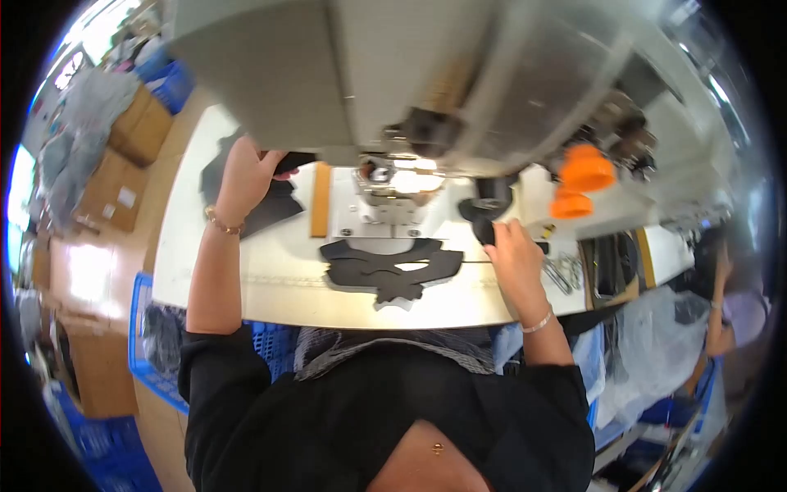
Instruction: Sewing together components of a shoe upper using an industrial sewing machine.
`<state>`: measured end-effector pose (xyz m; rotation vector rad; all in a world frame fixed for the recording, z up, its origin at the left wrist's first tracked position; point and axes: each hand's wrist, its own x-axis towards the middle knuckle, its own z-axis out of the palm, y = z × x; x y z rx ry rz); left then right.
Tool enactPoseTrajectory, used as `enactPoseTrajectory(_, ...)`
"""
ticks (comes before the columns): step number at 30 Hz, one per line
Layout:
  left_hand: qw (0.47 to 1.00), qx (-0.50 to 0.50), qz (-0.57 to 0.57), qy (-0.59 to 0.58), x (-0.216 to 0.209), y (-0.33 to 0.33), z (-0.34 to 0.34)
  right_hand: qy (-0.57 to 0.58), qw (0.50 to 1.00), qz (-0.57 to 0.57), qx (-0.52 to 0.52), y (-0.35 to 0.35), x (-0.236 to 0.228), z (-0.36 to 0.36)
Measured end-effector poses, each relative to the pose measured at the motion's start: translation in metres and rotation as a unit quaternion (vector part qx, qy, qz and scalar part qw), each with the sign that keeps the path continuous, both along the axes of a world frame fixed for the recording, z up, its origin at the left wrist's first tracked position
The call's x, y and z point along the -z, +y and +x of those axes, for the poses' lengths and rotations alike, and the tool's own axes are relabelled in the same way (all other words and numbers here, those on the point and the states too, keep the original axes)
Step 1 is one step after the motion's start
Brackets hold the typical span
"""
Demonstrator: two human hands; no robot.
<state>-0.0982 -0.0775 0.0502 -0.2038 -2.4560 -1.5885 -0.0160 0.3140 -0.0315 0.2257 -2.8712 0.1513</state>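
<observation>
My left hand (256, 168) reaches to the left side of a sewing machine (410, 66). Its fingers are closed on a black cut piece (295, 161), partly hidden by the machine head. More dark cut pieces (275, 211) lie beneath that wrist. At the right of the needle area, my right hand (515, 256) has its fingertips closed on a small black rounded piece (484, 231); what it belongs to is hard to make out. Between my hands, a layered stack of curved black cut pieces (392, 269) rests on the white table (270, 295), in front of the metal plate (389, 217).
Orange knobs (586, 170) stick out at the machine's right. Metal clips or scissors (562, 273) lie beside a tray of dark pieces (613, 266). Blue baskets (141, 328) stand below the left edge. Cardboard boxes (111, 193) line the left; another person (734, 316) sits far right.
</observation>
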Motion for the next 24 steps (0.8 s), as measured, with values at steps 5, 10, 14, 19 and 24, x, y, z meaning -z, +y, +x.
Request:
enactPoseTrajectory(5, 0.990, -0.066, 0.071, -0.106, 0.026, -0.087, 0.051, 0.043, 0.998, -0.045, 0.005, 0.002, 0.013, 0.009)
enactPoseTrajectory(10, 0.981, -0.116, 0.048, -0.151, 0.071, -0.129, 0.079, 0.023, 0.997, -0.067, 0.026, 0.000, 0.013, 0.005)
enactPoseTrajectory(14, 0.975, -0.155, -0.027, -0.160, 0.094, -0.131, 0.071, 0.022, 0.997, -0.077, 0.023, -0.003, 0.010, 0.005)
enactPoseTrajectory(19, 0.892, -0.260, -0.369, 0.020, 0.093, -0.100, 0.073, 0.013, 0.996, -0.074, 0.037, -0.009, 0.004, 0.003)
enactPoseTrajectory(24, 0.921, -0.050, -0.336, 0.193, 0.061, -0.016, 0.077, 0.012, 0.998, -0.047, 0.037, -0.010, 0.009, -0.002)
